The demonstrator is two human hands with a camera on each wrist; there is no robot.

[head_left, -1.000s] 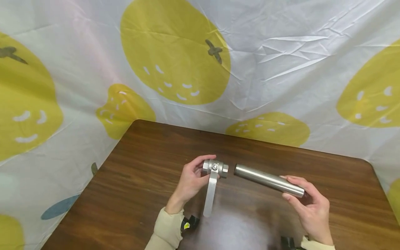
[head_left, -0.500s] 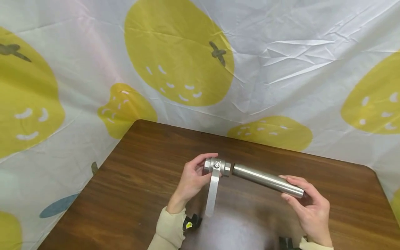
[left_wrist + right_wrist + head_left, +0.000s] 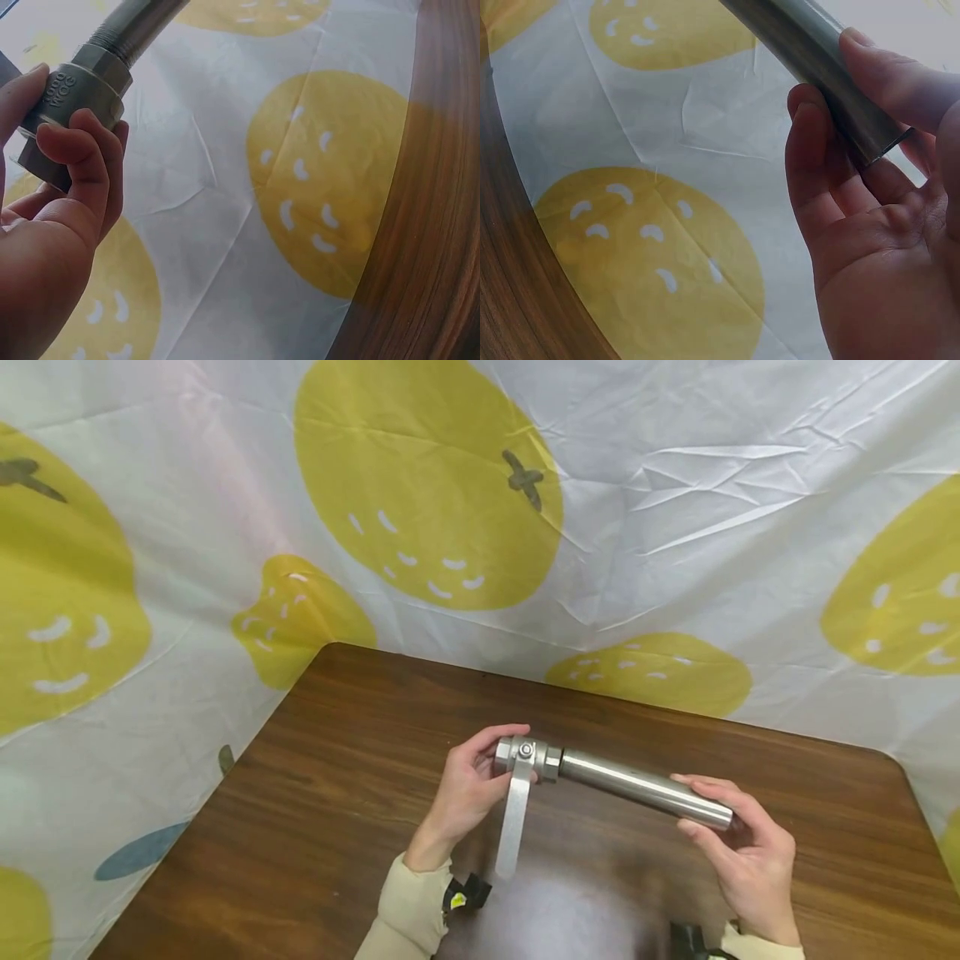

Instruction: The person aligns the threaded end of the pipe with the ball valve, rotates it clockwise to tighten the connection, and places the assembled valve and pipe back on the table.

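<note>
"What is the metal looking like?"

"The valve point(image 3: 527, 757) is showing a dull silver body with faceted, nut-like ends, and raised letters reading WOG point(image 3: 60, 88) are standing out on its side in the left wrist view. A flat, pale lever point(image 3: 513, 827) is sticking out from it toward the person. The pipe point(image 3: 645, 787) is gleaming along its smooth, round length, with fine ridged threads point(image 3: 112, 41) circling the end nearest the valve."

"And the hands?"

"The left hand point(image 3: 465, 789) is gripping the valve, fingers and thumb curling round its body and outer end. The right hand point(image 3: 756, 856) is pinching the pipe near its far end, thumb on one side, fingers on the other; the cut end is pointing in toward the palm."

"So where are the two pieces sitting?"

"Between the hands, over the brown wood-grain table point(image 3: 360, 793). The valve's free end is facing the right hand, and the pipe's threaded end is meeting it there. I'm not able to tell how far in it is reaching. Behind, a creased, glossy white cloth point(image 3: 645, 527) is carrying big yellow fruit shapes."
</note>
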